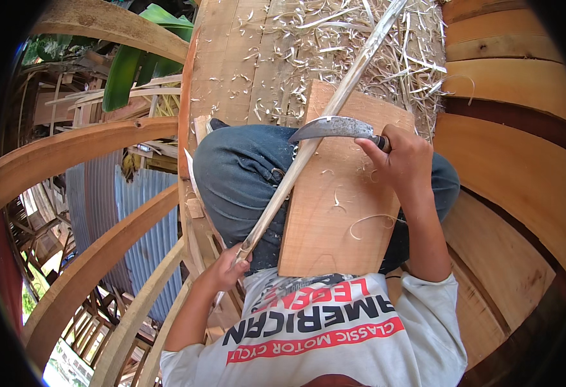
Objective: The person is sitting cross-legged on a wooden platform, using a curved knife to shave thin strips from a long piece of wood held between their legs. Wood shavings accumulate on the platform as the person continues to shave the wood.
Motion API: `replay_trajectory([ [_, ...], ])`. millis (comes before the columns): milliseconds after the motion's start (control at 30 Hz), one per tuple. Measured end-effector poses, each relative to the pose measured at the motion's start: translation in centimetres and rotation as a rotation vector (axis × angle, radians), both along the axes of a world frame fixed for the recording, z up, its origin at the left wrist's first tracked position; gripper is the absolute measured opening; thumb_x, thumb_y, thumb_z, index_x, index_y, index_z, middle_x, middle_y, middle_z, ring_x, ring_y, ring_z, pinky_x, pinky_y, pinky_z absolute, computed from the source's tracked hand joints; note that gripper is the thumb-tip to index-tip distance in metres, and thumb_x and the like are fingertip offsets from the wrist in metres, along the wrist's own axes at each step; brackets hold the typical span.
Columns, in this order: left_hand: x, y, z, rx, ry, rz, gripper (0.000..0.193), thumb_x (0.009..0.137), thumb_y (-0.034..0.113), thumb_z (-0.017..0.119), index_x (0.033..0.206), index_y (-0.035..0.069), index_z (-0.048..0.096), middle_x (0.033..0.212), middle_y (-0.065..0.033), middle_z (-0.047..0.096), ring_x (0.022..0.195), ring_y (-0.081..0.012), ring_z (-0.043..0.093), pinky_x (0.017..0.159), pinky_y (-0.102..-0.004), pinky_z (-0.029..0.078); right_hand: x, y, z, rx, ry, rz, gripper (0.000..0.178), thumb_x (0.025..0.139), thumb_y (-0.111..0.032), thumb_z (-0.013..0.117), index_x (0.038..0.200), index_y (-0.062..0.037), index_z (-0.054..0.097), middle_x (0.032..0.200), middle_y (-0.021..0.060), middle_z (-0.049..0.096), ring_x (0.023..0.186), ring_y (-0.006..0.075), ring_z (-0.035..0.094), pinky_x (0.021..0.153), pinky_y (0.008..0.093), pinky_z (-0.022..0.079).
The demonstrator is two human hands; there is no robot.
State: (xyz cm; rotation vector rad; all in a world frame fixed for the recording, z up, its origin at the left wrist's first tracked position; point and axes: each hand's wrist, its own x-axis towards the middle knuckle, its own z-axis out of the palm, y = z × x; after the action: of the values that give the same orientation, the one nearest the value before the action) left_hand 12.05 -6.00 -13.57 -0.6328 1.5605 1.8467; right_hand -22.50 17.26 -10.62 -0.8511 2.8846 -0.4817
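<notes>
A long pale stick (289, 179), likely bamboo or wood, runs slantwise from near my waist up to the far edge. My left hand (229, 269) is closed round its near end. My right hand (404, 158) grips the dark handle of a curved knife (334, 128). The mottled blade lies across the stick at about its middle, its tip pointing left. Under both rests a flat wooden board (338, 226) on my lap, with a few curled shavings on it.
Thin shavings (418, 84) litter the plank floor (222, 77) ahead, thickest at the right. A slatted wooden wall (508, 155) rises at the right. Curved wooden rails (83, 145) stand at the left, with corrugated sheets (144, 206), scrap wood and green leaves (125, 71) beyond.
</notes>
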Motion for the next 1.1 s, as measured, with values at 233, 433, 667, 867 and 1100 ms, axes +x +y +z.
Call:
replay_trajectory([
  [233, -0.2, -0.2, 0.1, 0.110, -0.059, 0.050, 0.060, 0.091, 0.061, 0.052, 0.096, 0.001, 0.051, 0.073, -0.0034, 0.051, 0.065, -0.0108, 0.049, 0.058, -0.0264, 0.041, -6.9, 0.3, -0.7, -0.031, 0.066, -0.278, 0.067, 0.085, -0.062, 0.061, 0.059, -0.0009, 0.058, 0.053, 0.0159, 0.054, 0.049, 0.0354, 0.055, 0.050, 0.0420, 0.045],
  [433, 0.3, -0.1, -0.5, 0.095, -0.014, 0.054, 0.059, 0.090, 0.061, 0.054, 0.096, 0.002, 0.052, 0.073, -0.0024, 0.051, 0.065, -0.0102, 0.048, 0.057, -0.0259, 0.041, -4.0, -0.1, 0.4, -0.152, -0.121, -0.266, 0.062, 0.084, -0.057, 0.066, 0.059, -0.0013, 0.058, 0.053, 0.0151, 0.054, 0.047, 0.0340, 0.054, 0.047, 0.0397, 0.043],
  [667, 0.5, 0.1, -0.4, -0.037, 0.005, -0.002, 0.059, 0.090, 0.058, 0.054, 0.099, -0.001, 0.053, 0.074, -0.0068, 0.054, 0.068, -0.0160, 0.052, 0.063, -0.0306, 0.044, 1.1, 0.5, 0.5, -0.079, 0.036, 0.037, 0.062, 0.085, -0.057, 0.066, 0.060, -0.0012, 0.057, 0.052, 0.0147, 0.053, 0.047, 0.0347, 0.055, 0.047, 0.0419, 0.043],
  [867, 0.0, 1.5, 0.5, -0.316, 0.124, -0.061, 0.049, 0.091, 0.044, 0.057, 0.104, -0.003, 0.052, 0.079, -0.0213, 0.056, 0.074, -0.0352, 0.057, 0.069, -0.0397, 0.045, -8.8, 3.8, -1.3, -0.189, -0.018, -0.535, 0.071, 0.091, -0.062, 0.054, 0.068, 0.0052, 0.061, 0.057, 0.0220, 0.056, 0.058, 0.0377, 0.058, 0.058, 0.0456, 0.045],
  [1100, -0.3, 4.3, 1.8, -0.519, 0.114, 0.048, 0.043, 0.086, 0.036, 0.064, 0.101, -0.002, 0.051, 0.077, -0.0251, 0.058, 0.076, -0.0469, 0.057, 0.067, -0.0428, 0.045, -2.8, 6.8, -1.7, -0.403, -0.152, -0.415, 0.059, 0.096, -0.046, 0.056, 0.067, 0.0045, 0.053, 0.053, 0.0088, 0.038, 0.053, 0.0142, 0.035, 0.049, 0.0333, 0.031],
])
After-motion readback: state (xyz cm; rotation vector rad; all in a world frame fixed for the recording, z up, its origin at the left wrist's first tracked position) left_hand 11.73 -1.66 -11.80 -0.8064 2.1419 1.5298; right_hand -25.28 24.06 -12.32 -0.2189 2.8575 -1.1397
